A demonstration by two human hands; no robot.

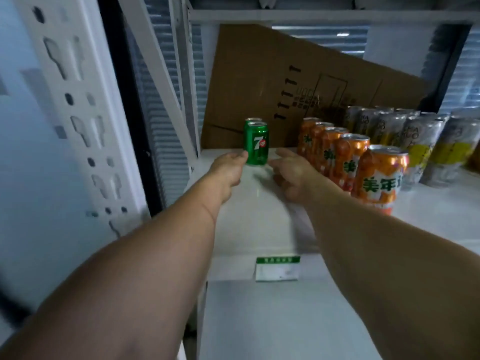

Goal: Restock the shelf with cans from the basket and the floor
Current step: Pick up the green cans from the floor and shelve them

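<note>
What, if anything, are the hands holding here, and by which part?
Nothing is clearly held. The left hand only touches the front green can low on its side with its fingertips; the right hand is open beside it, apart.

From my feed the green cans (256, 142) were glossy metal, and the orange cans (379, 178) had that same shiny foil look. The shelf (259, 224) was smooth white with a slight sheen, the cardboard sheet (259, 81) behind was matt brown, and the upright post (75, 100) looked like painted metal.
</note>
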